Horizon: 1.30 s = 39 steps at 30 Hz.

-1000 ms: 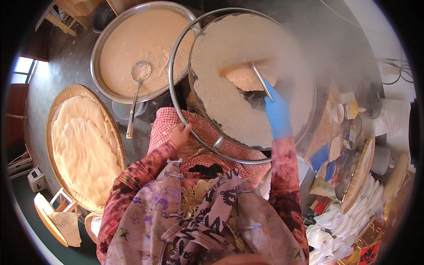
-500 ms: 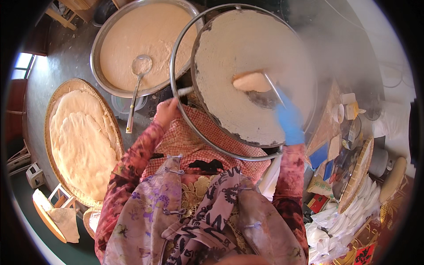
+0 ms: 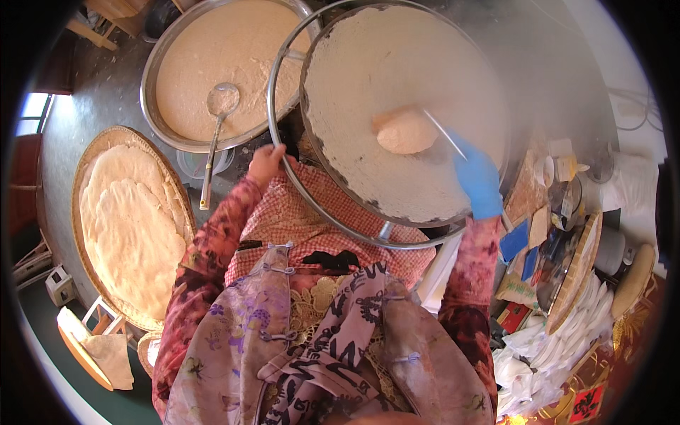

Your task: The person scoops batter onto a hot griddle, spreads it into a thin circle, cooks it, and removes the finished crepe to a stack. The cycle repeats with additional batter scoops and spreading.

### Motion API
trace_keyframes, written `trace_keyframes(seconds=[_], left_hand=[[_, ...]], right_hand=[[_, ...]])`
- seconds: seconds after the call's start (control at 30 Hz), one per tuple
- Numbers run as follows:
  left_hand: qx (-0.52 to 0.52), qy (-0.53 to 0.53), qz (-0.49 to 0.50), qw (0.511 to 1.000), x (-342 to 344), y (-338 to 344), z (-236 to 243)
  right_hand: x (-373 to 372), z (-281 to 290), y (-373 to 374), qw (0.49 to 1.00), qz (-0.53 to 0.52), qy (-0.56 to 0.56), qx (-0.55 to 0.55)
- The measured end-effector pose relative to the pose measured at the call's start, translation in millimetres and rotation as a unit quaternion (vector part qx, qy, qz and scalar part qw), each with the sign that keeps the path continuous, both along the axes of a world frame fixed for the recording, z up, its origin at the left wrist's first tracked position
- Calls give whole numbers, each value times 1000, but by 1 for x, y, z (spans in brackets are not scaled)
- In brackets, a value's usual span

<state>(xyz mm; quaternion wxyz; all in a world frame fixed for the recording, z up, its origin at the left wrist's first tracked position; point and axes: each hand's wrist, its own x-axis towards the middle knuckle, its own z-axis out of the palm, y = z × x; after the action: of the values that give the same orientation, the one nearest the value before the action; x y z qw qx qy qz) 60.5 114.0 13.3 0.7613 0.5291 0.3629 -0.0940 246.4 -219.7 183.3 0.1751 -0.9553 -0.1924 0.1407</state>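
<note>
So the biggest thing here is the round griddle (image 3: 397, 85), tilted up toward the camera, coated all over in a thin pale layer with one thicker blob of batter (image 3: 405, 133) near the middle. A metal ring rim (image 3: 273, 106) runs around its left and lower edge. Next is one big steel basin (image 3: 159, 64) up left, full of beige batter, with one ladle (image 3: 212, 138) in it, bowl in the batter and handle pointing down toward the person. On the left, one woven tray (image 3: 88, 152) holds a stack of flat pale sheets.

Right hand (image 3: 476, 180), in a blue glove, is closed around a thin stick (image 3: 445, 133) that runs up-left to the blob, long axis diagonal. Left hand (image 3: 268, 161), bare, grips the ring rim at its lower left.
</note>
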Motion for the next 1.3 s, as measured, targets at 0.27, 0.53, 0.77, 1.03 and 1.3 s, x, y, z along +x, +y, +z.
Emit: trace_keyframes(seconds=[0.27, 0.53, 0.77, 1.03, 1.3], left_hand=[[32, -51, 63, 996, 6, -1, 11], [5, -33, 9, 999, -58, -74, -3], [-42, -10, -3, 999, -61, -93, 8], [-137, 16, 3, 990, -67, -113, 6], [16, -63, 62, 996, -27, -46, -10]], right_hand=[[7, -16, -17, 994, -12, 16, 109], [24, -10, -15, 966, 141, 64, 208], [40, -6, 4, 956, 96, 194, 198], [-48, 7, -19, 959, -108, 234, 121], [-168, -12, 9, 904, -204, 268, 264]])
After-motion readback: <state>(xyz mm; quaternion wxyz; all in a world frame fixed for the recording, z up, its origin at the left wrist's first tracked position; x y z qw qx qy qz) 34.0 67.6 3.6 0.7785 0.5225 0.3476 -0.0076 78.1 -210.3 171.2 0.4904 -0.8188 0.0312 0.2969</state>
